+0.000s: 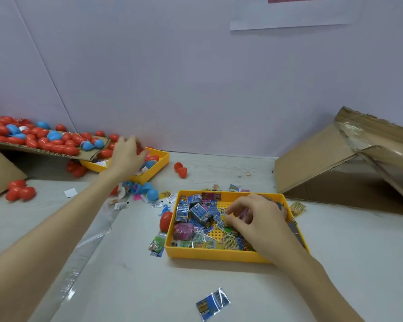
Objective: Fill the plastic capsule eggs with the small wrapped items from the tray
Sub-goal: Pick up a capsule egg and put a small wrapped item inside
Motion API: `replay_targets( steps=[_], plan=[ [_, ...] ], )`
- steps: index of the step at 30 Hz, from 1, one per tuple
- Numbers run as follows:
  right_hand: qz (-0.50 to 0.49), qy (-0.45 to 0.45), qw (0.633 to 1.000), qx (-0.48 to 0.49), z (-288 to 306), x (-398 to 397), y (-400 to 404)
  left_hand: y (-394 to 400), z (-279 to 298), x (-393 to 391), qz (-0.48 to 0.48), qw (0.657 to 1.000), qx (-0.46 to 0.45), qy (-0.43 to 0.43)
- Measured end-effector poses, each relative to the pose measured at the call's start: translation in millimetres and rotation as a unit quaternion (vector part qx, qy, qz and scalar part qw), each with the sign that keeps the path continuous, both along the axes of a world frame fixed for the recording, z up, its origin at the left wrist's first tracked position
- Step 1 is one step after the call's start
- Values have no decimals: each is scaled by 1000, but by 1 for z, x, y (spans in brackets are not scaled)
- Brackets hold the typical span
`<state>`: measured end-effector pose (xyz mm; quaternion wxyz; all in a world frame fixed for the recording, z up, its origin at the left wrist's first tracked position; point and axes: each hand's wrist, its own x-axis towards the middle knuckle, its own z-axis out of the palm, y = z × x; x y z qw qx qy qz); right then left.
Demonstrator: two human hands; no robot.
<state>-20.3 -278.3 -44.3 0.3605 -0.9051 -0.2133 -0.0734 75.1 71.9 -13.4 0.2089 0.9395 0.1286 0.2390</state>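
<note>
Pale lilac wall (pixel 149 66), white paper sheet (pixel 289 17) taped high; grey-white tabletop (pixel 347 263).

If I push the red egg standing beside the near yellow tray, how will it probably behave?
The red egg has a rounded, glossy shell, so it would probably tip and roll rather than slide. It looks like hollow plastic, so likely light. The near yellow tray wall touches or nearly touches it on the right, so it should roll away leftward.
</note>
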Motion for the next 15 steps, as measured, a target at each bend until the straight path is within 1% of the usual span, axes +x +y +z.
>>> replay_targets(
  steps=[2, 4, 7, 11, 12, 15],
  plan=[
    [-3, 8, 998, -56, 1, 0, 3, -34, 6, -22, -59, 998, -13, -29],
    [1, 13, 995, -95, 3, -1, 4, -72, 11, -50, -120, 990, -65, -47],
    [14, 3, 996, -88, 6, -1, 5, -127, 9, -92, -200, 957, -203, -57],
    [7, -19, 999, -49, 4, -5, 4, -176, -3, -129, -225, 915, -331, -59],
    [6, -25, 999, -26, 4, -7, 3, -182, -6, -133, -234, 909, -341, -55],
    [2, -57, 998, 26, 4, -8, 2, -183, -11, -138, -277, 911, -304, -29]
  ],
)
